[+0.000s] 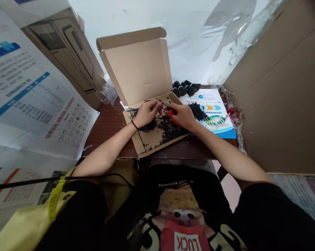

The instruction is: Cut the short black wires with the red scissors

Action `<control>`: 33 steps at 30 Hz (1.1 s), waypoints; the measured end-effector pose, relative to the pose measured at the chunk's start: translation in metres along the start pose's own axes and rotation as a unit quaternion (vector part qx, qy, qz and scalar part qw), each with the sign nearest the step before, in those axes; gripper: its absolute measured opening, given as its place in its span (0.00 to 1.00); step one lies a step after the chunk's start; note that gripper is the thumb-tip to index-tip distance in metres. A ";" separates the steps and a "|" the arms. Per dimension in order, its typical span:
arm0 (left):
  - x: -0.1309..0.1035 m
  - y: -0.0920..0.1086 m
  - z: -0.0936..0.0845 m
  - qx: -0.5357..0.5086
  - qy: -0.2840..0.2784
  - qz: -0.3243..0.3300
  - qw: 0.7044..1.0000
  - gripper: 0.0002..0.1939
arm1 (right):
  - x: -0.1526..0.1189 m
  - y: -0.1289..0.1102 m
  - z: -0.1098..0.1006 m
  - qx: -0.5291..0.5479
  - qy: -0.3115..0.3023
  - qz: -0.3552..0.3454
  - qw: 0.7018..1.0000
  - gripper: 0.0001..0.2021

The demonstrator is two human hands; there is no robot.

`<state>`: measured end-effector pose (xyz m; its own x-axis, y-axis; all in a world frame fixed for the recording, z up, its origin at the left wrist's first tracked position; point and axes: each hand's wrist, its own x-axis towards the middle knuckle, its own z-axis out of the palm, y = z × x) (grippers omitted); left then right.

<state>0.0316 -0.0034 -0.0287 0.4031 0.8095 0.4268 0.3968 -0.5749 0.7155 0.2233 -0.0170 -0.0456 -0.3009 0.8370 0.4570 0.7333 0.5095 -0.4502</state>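
Observation:
My right hand (184, 116) is closed around red-handled scissors (173, 118) above the open cardboard box (144, 152). Its blades, small and dark, point towards my left hand (148, 113). The fingers of that hand are pinched together over the box; what they hold is too small to make out. Under and beside my left wrist lie thin black strands (148, 127) with shiny ends. Many short black clippings (169, 130) are scattered over the box floor between and below my hands.
Banded bundles of black strands (185, 88) lie behind the box. To the right, a loose black bundle (198, 111) and pale rubber bands (215, 122) rest on a printed sheet (227, 133). Cardboard walls (283, 90) and a hanging poster (29, 90) flank the brown table (105, 120).

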 end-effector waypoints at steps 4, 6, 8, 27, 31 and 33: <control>-0.001 0.003 0.000 0.018 0.003 -0.001 1.000 0.19 | 0.000 -0.001 -0.003 0.013 0.011 -0.002 1.000 0.18; -0.001 0.005 -0.001 0.020 0.005 -0.004 1.000 0.18 | -0.001 -0.002 -0.004 0.007 0.013 -0.006 1.000 0.17; -0.001 0.007 -0.001 0.022 0.005 -0.001 1.000 0.17 | -0.001 -0.003 -0.005 -0.003 0.014 -0.011 1.000 0.17; -0.003 0.007 0.004 -0.009 0.033 0.050 0.998 0.12 | -0.001 -0.006 -0.006 -0.028 0.009 -0.040 0.999 0.14; -0.003 0.004 0.004 -0.036 0.021 0.054 0.998 0.11 | -0.001 -0.005 -0.005 -0.028 0.013 -0.052 0.998 0.14; -0.003 0.004 0.003 -0.046 0.014 0.049 0.998 0.11 | -0.002 -0.006 -0.005 -0.027 0.014 -0.051 0.998 0.14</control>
<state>0.0345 -0.0085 -0.0290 0.4117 0.7540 0.5119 0.2786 -0.6389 0.7170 0.2225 -0.0221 -0.0402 -0.3585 0.7748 0.5207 0.7318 0.5796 -0.3585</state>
